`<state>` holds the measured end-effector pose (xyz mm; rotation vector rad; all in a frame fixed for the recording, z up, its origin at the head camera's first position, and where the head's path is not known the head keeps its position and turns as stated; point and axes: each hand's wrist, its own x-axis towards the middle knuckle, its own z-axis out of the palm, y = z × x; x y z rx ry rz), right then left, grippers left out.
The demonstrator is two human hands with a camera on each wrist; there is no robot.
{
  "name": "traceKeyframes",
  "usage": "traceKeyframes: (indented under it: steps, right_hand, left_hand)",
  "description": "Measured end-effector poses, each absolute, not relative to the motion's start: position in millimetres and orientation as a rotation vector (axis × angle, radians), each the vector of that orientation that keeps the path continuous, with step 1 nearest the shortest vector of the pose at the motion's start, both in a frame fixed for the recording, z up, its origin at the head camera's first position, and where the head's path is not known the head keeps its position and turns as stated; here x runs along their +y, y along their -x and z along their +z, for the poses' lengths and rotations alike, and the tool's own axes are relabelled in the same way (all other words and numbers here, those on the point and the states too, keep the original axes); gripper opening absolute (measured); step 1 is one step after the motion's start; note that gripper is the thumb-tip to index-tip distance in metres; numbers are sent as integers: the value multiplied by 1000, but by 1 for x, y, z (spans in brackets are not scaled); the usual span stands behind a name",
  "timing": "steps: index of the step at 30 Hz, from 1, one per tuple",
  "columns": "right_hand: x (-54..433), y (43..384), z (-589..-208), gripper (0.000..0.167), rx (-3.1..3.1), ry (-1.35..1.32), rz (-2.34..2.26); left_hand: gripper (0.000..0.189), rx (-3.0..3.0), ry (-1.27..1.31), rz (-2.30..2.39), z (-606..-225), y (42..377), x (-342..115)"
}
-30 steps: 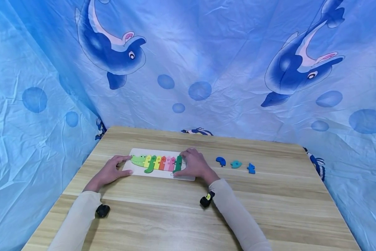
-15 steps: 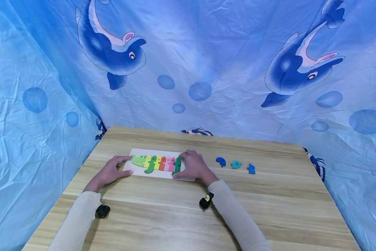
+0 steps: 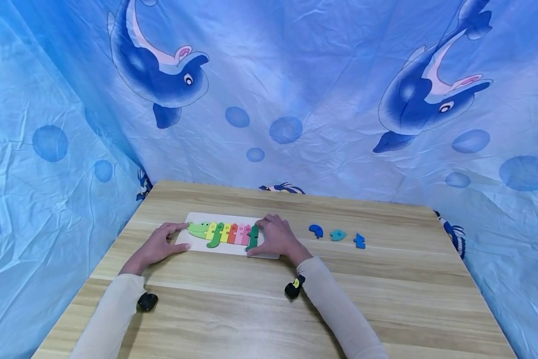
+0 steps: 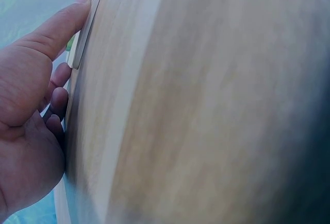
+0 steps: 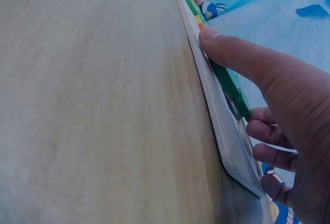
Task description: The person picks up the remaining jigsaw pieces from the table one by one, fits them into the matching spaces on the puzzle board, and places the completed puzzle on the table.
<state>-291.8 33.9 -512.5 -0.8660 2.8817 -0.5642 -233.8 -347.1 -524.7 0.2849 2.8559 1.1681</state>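
A white puzzle board (image 3: 226,249) with a colorful crocodile lies on the table in the head view. My left hand (image 3: 155,243) rests at its left end, thumb and index finger spread beside the light green head piece (image 3: 198,229). In the left wrist view the left thumb (image 4: 64,26) lies straight over the board's edge. My right hand (image 3: 280,238) pinches a dark green puzzle piece (image 3: 253,237) between thumb and fingers over the board's right part. This green piece (image 5: 232,92) sits slightly tilted above the board in the right wrist view. Yellow, orange and pink pieces (image 3: 239,234) fill the middle.
To the right of the board lie a blue curved piece (image 3: 316,230), a teal piece (image 3: 338,235) and a blue angular piece (image 3: 360,241). The wooden table (image 3: 251,309) is bordered by a blue curtain (image 3: 332,99) with dolphins.
The right hand has shifted very slightly with the dark green piece, which tilts a little differently. The left hand and the loose pieces stay where they were.
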Motion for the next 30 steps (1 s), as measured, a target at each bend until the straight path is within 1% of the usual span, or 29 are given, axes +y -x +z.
traceKeyframes:
  steps: [22,25,30]
  right_hand:
    - [34,292,-517,108,2894,856,-537]
    - [37,293,-517,101,2880,867,-613]
    - [47,297,-508,79,2851,948,-798]
  left_hand:
    - [72,2858,-291,1164,-527,233,-348]
    - [72,2854,-287,1165,-527,234,-348]
    - [73,2843,-262,1158,-527,236,-350]
